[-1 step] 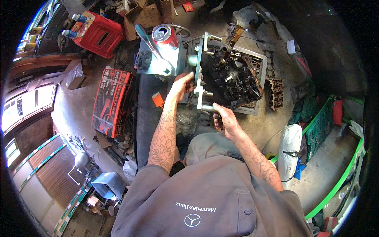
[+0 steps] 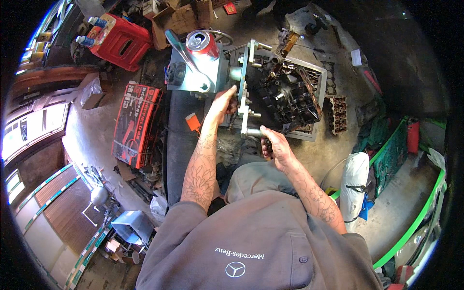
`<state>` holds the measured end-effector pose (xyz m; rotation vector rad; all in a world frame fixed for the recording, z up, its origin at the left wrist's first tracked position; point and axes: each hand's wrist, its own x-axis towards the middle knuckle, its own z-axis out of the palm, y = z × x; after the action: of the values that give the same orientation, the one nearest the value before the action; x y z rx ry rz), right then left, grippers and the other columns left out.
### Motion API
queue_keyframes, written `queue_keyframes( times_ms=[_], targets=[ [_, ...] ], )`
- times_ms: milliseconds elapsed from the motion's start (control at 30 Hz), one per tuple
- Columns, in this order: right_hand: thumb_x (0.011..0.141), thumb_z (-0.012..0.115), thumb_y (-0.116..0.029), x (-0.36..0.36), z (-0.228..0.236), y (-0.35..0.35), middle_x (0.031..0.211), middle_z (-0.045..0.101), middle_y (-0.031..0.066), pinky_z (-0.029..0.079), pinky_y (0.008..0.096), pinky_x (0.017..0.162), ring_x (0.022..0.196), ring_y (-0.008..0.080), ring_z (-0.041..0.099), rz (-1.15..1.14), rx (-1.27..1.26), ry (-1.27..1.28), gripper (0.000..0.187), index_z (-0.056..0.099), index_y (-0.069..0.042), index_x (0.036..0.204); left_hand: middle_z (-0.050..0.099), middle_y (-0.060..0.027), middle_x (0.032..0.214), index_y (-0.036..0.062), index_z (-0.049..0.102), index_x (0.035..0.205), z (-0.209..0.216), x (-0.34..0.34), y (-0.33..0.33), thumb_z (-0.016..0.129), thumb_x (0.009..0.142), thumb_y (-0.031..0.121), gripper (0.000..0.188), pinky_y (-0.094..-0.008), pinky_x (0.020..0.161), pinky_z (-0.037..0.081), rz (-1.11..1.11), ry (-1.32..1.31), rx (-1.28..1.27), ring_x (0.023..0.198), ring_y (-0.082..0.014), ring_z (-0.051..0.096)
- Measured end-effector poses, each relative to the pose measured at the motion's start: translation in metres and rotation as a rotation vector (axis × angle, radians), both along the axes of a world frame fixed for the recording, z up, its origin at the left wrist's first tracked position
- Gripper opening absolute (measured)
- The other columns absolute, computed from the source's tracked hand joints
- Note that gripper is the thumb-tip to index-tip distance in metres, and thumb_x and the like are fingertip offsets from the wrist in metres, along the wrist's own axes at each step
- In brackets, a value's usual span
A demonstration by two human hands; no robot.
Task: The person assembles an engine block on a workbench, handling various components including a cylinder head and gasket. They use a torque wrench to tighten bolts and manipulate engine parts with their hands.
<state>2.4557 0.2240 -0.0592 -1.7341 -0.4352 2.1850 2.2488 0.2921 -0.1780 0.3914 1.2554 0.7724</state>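
Metal bracket [image 2: 244, 72]: upper centre of frame, left of dark engine [image 2: 291, 99] | left hand [image 2: 223, 105]: fingers curled beside bracket, cannot tell if pinching | right hand [image 2: 278, 149]: thumb at rod [image 2: 253, 132] end, fingers bent, grip unclear

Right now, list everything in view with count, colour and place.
mounting bracket: 1, silver, centre
metal box: 1, silver, left of bracket
drink can: 1, red, on box
ratchet wrench: 1, teal and silver, on box
tray: 1, grey, right of bracket
engine assembly: 1, black, over tray
cylinder head: 1, brown, right of tray
stool: 1, red, upper left
bottles: 2, blue-white, on stool
carton: at least 1, red-black, left
wrapped bundle: 1, white, right
clutter: uncounted, mixed, around edges
left hand: 1, bare, at bracket
right hand: 1, bare, at bracket's near end
shirt: 1, grey, bottom
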Motion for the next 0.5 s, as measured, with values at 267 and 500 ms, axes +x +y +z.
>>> queue_keyframes(
  times_ms=[267, 500],
  targets=[
    [0.087, 0.058, -0.045, -0.002, 0.003, 0.001, 0.057, 0.046, -0.0047, 0.035, 0.0213, 0.043, 0.047, 0.0052, 0.043, -0.014, -0.011, -0.005, 0.038, 0.052, -0.011, 0.070, 0.053, 0.0029, 0.062, 0.0080, 0.057, 0.095, 0.000, 0.003, -0.001, 0.053, 0.090, 0.043, 0.036, -0.0216, 0.041, 0.031, 0.088, -0.057, 0.103, 0.046, -0.0065, 0.045],
    [0.087, 0.058, -0.045, 0.000, 0.003, 0.001, 0.057, 0.046, -0.0054, 0.035, 0.0207, 0.043, 0.046, 0.0048, 0.042, -0.003, 0.001, -0.002, 0.037, 0.052, -0.012, 0.071, 0.047, 0.0014, 0.055, 0.0056, 0.057, 0.080, 0.004, 0.002, 0.003, 0.054, 0.089, 0.032, 0.028, -0.0232, 0.040, 0.029, 0.062, 0.077, 0.010, 0.042, -0.0074, 0.041]
  ],
)
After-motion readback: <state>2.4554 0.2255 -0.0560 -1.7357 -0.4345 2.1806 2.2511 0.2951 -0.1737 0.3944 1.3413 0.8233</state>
